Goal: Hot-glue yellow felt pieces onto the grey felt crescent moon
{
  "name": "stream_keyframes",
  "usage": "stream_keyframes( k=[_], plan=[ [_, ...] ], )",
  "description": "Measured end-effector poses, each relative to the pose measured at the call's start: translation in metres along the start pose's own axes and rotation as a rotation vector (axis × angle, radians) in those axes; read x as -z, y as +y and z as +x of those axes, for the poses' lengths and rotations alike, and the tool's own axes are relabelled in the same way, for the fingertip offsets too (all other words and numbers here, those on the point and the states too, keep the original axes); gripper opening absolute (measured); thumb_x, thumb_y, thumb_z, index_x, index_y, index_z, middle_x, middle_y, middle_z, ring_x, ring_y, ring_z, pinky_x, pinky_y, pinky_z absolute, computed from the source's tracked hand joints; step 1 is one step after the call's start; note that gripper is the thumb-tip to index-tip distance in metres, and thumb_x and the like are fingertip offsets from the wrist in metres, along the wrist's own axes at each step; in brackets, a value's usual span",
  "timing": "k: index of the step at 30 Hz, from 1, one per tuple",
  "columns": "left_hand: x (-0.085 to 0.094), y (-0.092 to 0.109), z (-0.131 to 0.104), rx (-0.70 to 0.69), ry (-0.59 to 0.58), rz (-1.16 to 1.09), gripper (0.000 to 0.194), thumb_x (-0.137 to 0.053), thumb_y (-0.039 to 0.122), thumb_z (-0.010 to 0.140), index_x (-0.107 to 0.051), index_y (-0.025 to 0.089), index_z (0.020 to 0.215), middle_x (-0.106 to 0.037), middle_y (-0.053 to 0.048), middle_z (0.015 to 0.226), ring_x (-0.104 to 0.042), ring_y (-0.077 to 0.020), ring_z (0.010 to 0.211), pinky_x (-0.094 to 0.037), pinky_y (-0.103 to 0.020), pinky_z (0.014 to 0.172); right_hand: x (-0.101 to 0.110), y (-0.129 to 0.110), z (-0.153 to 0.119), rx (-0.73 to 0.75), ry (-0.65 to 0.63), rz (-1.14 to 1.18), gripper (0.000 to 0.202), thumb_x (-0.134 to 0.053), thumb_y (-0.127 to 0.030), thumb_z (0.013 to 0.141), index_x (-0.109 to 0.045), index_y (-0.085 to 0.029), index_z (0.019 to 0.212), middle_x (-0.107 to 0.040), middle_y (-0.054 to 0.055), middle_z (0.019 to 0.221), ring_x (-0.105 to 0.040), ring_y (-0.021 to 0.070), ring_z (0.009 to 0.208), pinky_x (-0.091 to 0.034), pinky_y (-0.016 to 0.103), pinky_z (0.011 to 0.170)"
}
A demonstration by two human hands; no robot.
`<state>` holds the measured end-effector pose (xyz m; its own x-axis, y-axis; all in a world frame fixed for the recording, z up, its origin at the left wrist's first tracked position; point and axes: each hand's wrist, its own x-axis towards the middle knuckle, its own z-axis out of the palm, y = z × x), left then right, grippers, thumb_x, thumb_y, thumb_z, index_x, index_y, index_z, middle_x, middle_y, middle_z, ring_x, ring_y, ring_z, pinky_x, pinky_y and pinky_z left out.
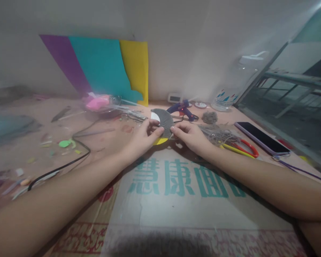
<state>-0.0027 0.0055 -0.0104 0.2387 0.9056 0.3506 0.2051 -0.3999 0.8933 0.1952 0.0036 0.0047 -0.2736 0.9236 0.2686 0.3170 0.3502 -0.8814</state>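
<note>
My left hand (147,135) pinches a small round card disc (166,123) between thumb and fingers. Grey yarn covers most of the disc in close curved rows; a white patch shows at its upper left and a yellow strip along its lower edge. At the disc's right edge my right hand (186,135) has thumb and forefinger closed on what looks like a strand of the grey yarn. Just right of that hand lies a loose tangle of grey yarn (220,135). Both hands are above a printed cardboard sheet (171,210).
A blue glue gun (183,110) with a lit red light lies behind the disc. Scissors (247,149), a phone (262,138) and a clear bottle (227,85) are on the right. A black cable (66,164) and scraps lie left; coloured sheets (98,64) lean on the wall.
</note>
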Motion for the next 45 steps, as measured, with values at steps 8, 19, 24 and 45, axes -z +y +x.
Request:
stream_keyframes(
  k=[8,19,24,45],
  plan=[
    [0.006,0.006,0.002,0.064,-0.021,0.062,0.031,-0.056,0.046,0.087,-0.063,0.017,0.077,-0.062,0.0,0.076,-0.052,-0.0132,0.069,-0.038,-0.024,0.063,0.004,-0.008,0.001,0.164,0.008,-0.179,0.031,-0.052,-0.043,0.091,-0.065,-0.018,0.079,-0.067,0.003,0.079,-0.06,0.0177,0.077,-0.045,0.028,0.07],
    [0.006,-0.004,0.006,0.094,-0.002,-0.104,0.033,-0.06,0.048,0.084,-0.064,0.017,0.078,-0.062,0.0,0.074,-0.051,-0.012,0.065,-0.038,-0.022,0.058,0.002,-0.005,0.002,0.205,0.008,-0.26,0.018,-0.059,-0.033,0.086,-0.067,-0.019,0.08,-0.067,0.004,0.08,-0.058,0.018,0.077,-0.045,0.031,0.071],
    [0.006,-0.007,0.007,0.167,-0.098,-0.218,0.036,-0.061,0.051,0.083,-0.066,0.016,0.085,-0.061,0.0,0.072,-0.051,-0.0119,0.062,-0.038,-0.022,0.056,0.001,-0.005,0.003,0.21,0.003,-0.27,0.016,-0.059,-0.031,0.085,-0.068,-0.018,0.082,-0.069,0.004,0.082,-0.06,0.0178,0.078,-0.045,0.03,0.073],
    [0.001,0.004,0.003,0.111,-0.12,-0.199,0.023,-0.064,0.038,0.08,-0.063,0.016,0.085,-0.063,-0.002,0.079,-0.057,-0.0139,0.071,-0.045,-0.025,0.066,0.004,-0.009,0.002,0.014,-0.077,-0.035,0.025,-0.058,-0.043,0.084,-0.062,-0.019,0.081,-0.064,0.002,0.077,-0.059,0.0175,0.071,-0.047,0.029,0.064]
  ],
)
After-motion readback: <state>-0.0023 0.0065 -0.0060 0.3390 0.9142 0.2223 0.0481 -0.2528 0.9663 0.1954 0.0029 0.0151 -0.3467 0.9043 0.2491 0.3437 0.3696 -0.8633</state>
